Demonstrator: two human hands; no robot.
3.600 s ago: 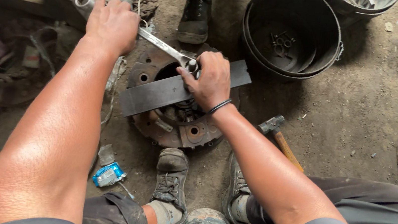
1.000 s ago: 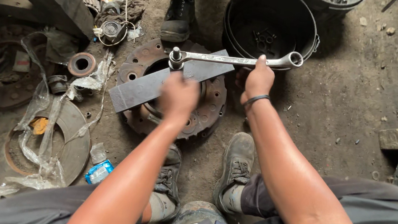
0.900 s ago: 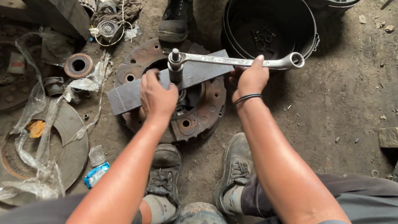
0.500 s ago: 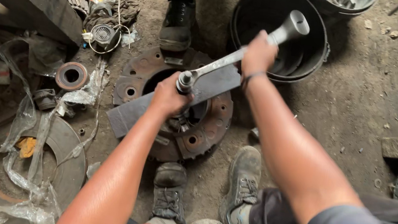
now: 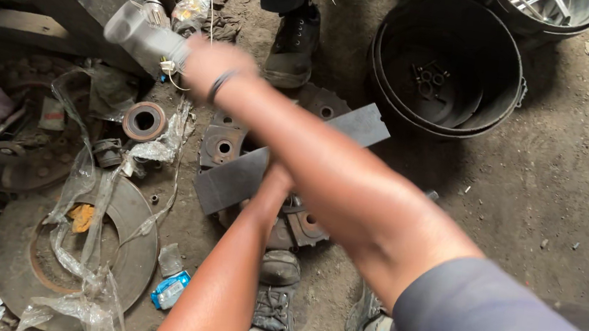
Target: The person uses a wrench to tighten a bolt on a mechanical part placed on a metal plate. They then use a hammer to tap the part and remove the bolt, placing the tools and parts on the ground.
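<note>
A: Head view. Where's the right hand [image 5: 206, 65]?

B: Up at upper left, arm crossed over the left one. It's blurred, but the fingers are wrapped round the handle of a wrench [image 5: 142, 36], whose thick metal end sticks out to the left.

A: And the left hand?

B: Cannot tell. The left forearm runs up the middle and the hand itself is hidden under the right arm, so whether it is open or closed doesn't show. It ends about at the bar [image 5: 233, 177].

A: What is that bar?

B: A flat dark metal strip lying slantwise across the hub [image 5: 226, 146], a rusty round part with bolt holes, on the dirt floor [image 5: 563, 176]. The bar's upper end points toward the bucket [image 5: 396, 73].

A: The bucket?

B: Black, round, upper right, with a few nuts in the bottom. A second container shows just behind it at the top edge.

A: What else is around?

B: A rusty disc [image 5: 109, 270] at lower left with crumpled clear plastic [image 5: 92, 200] draped over it. A small ring [image 5: 143, 121] lies left of the hub. A blue packet [image 5: 169, 290] lies just right of the disc. The person's own shoe [image 5: 277, 298] is planted below the hub, and another person's black shoe [image 5: 293, 38] stands just above it.
</note>
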